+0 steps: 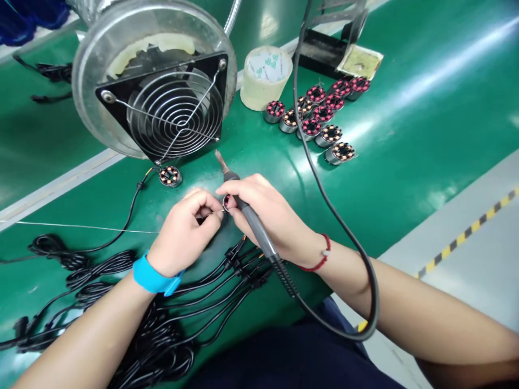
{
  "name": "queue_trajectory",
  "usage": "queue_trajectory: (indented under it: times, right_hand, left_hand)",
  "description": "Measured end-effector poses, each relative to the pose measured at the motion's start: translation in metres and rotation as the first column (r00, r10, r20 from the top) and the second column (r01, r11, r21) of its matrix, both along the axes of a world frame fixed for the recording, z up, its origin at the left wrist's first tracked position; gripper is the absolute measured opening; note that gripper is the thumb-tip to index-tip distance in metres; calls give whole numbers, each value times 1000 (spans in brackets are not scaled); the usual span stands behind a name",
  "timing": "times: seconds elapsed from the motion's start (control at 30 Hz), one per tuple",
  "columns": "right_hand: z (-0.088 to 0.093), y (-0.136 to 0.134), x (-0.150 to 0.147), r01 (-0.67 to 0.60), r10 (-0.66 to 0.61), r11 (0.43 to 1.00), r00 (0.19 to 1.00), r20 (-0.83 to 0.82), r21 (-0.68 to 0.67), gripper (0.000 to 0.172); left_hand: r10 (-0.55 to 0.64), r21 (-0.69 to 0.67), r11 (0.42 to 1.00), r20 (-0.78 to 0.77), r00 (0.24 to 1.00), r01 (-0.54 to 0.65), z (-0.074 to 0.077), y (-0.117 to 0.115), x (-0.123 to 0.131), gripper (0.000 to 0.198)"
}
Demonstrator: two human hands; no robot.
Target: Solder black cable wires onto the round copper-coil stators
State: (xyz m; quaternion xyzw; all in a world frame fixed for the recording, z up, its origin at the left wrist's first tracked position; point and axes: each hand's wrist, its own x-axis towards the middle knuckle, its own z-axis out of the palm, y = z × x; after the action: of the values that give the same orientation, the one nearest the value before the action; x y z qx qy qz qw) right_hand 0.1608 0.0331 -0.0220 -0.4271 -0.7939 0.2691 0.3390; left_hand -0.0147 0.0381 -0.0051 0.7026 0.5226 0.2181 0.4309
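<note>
My right hand (267, 216) is wrapped round a soldering iron (253, 221), its tip pointing up and away towards the fan. Between the right fingertips and the left ones sits a small motor stator (226, 202), mostly hidden by the fingers. My left hand (186, 229) is closed in a pinch on a thin silvery solder wire (214, 213) that reaches the stator. More of that wire runs in from the left edge of the bench to behind the left hand. Another stator (170, 176), joined to a black cable, rests below the fan.
A round fume fan (178, 119) with a wire guard stands ahead. Right of it are a tape roll (265, 78), several stators (311, 127) and an iron stand with a sponge (360, 61). Bundled black cables (162, 335) lie under my wrists. The iron's cord (320, 178) loops over my right forearm.
</note>
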Motion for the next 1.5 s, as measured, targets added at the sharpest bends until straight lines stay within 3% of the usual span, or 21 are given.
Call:
queue_trajectory:
  times: [0.13,0.23,0.37,0.5,0.6,0.87,1.17,1.33,1.43,1.5]
  right_hand:
    - [-8,-3,-1,60,-54,996,994,-93,66,31]
    - [-11,-5,-2,86,-80,994,992,-96,62,37]
    - [-14,-6,-4,62,-62,998,997,-51,-3,43]
    - [-12,-6,-3,67,-68,997,997,-46,-29,44]
    - [-11,-7,-1,47,-47,999,999,-20,-14,44]
    - [-16,-7,-2,14,-14,1000,1000,1,14,43]
    - [-17,-8,-5,39,-38,999,998,-51,26,31]
    - [-16,-9,-10,77,-80,997,987,-143,-27,32]
    - [-15,-8,-12,67,-76,997,975,-209,-48,36]
    - [-13,-7,-10,80,-89,996,966,-241,-48,39]
  left_hand:
    - [-26,69,997,-149,988,37,2,-1,-6,18]
    - [-67,122,988,-237,969,98,5,0,-7,10]
    - [-33,-115,993,-94,995,23,11,3,-8,14]
    - [189,-390,909,75,979,-146,13,5,-9,15]
    - [244,-405,896,103,964,-184,12,5,-8,15]
    - [179,-367,915,-6,984,-168,7,6,-3,24]
    - [172,-456,881,53,984,-129,11,5,-4,24]
    - [25,-368,930,-10,1000,-27,11,1,0,23]
    - [26,-126,991,-163,986,-47,13,0,-3,22]
    - [95,44,995,-251,963,-87,14,3,-11,18]
